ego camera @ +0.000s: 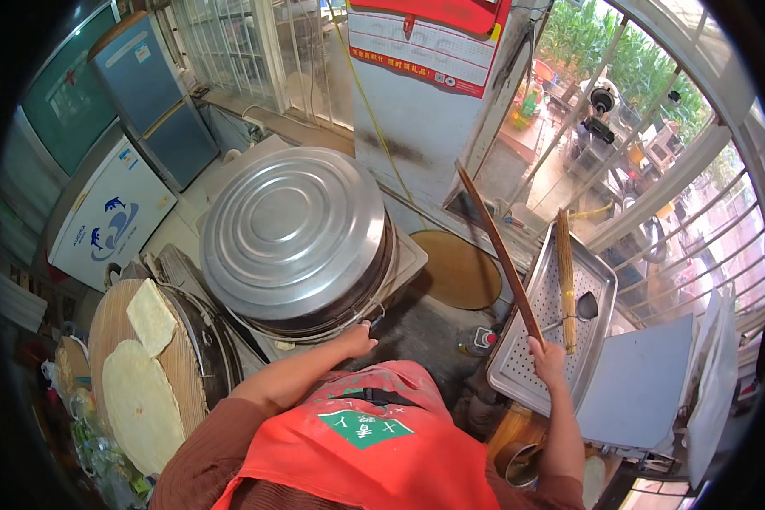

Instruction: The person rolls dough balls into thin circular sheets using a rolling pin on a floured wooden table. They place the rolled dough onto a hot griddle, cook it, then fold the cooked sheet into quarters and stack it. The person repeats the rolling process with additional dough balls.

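My right hand [548, 360] grips the lower end of a long, flat wooden stick [500, 252], which slants up and to the left. My left hand [357, 339] is at the near edge of a large round cooker [350, 303], close to a small wire handle; whether its fingers hold that handle cannot be made out. A ridged metal lid [287, 220] covers the cooker. On the left, a round flatbread [139, 405] and a folded piece of flatbread [151, 317] lie on a round slatted board [111, 319].
A perforated metal tray [516, 376] on the right bears a straw brush [566, 280] and a dark-headed ladle [586, 306]. A round brown disc [456, 271] and a capped bottle [478, 341] are beyond my apron. A chest freezer [111, 217] stands at the left, barred windows at the right.
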{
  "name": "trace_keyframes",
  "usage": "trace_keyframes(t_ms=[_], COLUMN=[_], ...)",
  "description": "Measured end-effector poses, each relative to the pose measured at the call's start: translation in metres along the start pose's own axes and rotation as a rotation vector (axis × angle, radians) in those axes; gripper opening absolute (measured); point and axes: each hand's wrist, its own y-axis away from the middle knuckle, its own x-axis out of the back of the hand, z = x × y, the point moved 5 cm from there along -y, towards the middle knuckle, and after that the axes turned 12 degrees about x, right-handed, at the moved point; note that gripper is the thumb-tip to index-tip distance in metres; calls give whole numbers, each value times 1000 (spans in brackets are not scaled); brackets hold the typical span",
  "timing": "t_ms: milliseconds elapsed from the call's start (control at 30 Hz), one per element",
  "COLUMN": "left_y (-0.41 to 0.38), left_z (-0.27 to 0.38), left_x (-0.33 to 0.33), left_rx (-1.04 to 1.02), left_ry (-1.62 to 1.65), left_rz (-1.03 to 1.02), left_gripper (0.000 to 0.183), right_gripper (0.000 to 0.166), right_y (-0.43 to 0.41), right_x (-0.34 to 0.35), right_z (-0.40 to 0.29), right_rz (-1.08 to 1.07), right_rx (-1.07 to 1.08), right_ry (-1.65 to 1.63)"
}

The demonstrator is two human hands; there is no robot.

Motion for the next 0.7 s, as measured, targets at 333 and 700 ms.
trace_keyframes(t_ms=[333,700], left_y=[199,196], left_z=[99,70], left_x=[393,629], left_rx=[-337,54], left_ry=[57,-363], left_rz=[901,1508], left_gripper=[41,53], right_gripper=[55,51], right_y=[-26,-97], right_x=[40,7], right_z=[-36,-43], right_rz=[-585,-862], right_rx=[-33,-219], right_ry=[-117,-108])
